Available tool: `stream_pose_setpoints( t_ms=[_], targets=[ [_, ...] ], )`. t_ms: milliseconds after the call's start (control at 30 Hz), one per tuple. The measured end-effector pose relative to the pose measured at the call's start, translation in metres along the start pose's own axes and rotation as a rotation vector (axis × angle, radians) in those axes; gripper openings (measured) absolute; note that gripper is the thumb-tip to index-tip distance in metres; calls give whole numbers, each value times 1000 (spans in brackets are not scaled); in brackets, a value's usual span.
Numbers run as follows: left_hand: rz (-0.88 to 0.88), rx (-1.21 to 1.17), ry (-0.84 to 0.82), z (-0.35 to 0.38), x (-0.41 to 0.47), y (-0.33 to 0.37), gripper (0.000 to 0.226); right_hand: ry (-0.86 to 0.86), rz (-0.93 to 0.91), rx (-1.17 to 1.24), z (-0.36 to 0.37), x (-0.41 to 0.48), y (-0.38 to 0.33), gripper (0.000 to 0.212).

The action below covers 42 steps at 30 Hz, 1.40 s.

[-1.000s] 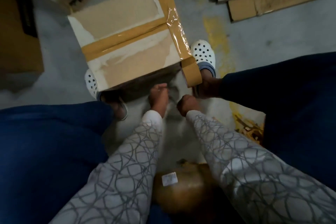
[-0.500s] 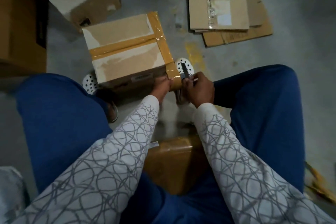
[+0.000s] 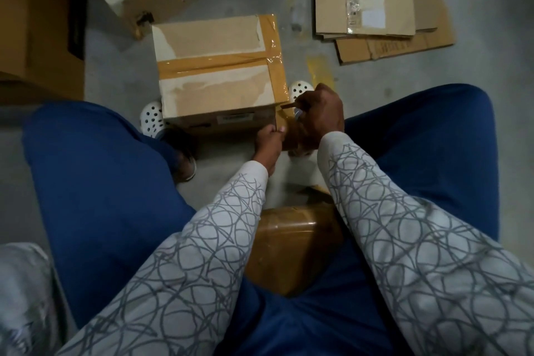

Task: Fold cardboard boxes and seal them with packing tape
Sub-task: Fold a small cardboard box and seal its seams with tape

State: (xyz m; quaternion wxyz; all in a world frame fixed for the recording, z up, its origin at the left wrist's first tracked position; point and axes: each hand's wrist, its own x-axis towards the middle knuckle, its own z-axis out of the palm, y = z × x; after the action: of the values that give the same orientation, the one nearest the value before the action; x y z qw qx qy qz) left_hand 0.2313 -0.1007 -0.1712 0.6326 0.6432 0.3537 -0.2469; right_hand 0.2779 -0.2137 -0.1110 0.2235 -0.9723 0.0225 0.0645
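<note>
The left hand (image 3: pixel 267 139) pinches loose packing tape (image 3: pixel 289 134) low against the near face of the cardboard box (image 3: pixel 213 89). The right hand (image 3: pixel 320 115), just to its right, is curled round a small tool (image 3: pixel 298 115) at the box's near right corner; I cannot tell what kind. The box stands just beyond the hands, between the feet, its top already taped. The strip runs far to near along the box's right edge and over that corner, so the right hand is nearer the likely cut. Flattened cardboard (image 3: pixel 370 3) lies far right.
</note>
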Motion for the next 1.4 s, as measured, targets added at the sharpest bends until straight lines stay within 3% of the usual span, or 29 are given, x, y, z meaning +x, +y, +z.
stream_pose_setpoints(
  t_ms=[233, 433, 500, 567, 700, 767, 833, 900, 967, 1033, 1167, 1267, 1400],
  targets=[
    [-39, -144, -8, 9, -1, -1, 20, -22, -28, -51, 8, -3, 4, 17],
    [-40, -9, -24, 7, -10, -1, 26, -141, -77, -195, 23, -13, 7, 24],
    [-32, 78, -14, 6, -10, -4, 18, -141, 20, -194, 29, -20, 11, 27],
    [-14, 132, -5, 3, -10, -2, 14, -138, 231, -115, 29, -26, 9, 29],
    [-33, 164, -21, 2, -14, 2, 14, -82, 634, 178, 25, -34, 6, 28],
    [-29, 164, -6, 5, -19, 2, 14, 11, 726, 329, 23, -39, 6, 30],
    [-33, 153, 8, 6, -22, 2, 15, 121, 665, 401, 22, -39, 3, 22],
    [-38, 115, 5, 5, -23, 1, 16, 166, 432, 378, 19, -38, -1, 14],
    [-52, 75, 2, 3, -21, -1, 16, 92, 149, 232, 20, -35, -1, 16],
    [-67, 105, -7, 0, -22, 1, 16, -39, 18, 8, 27, -28, 3, 17],
    [-74, 220, -7, -6, -20, 1, 25, -345, 355, -128, 26, -23, 9, 33],
    [-106, 223, 32, -9, -19, 2, 26, -247, 584, 102, 19, -27, 4, 30],
    [-127, 123, -14, -6, -20, 3, 21, -137, 834, 585, 22, -37, -15, 46]
  ],
)
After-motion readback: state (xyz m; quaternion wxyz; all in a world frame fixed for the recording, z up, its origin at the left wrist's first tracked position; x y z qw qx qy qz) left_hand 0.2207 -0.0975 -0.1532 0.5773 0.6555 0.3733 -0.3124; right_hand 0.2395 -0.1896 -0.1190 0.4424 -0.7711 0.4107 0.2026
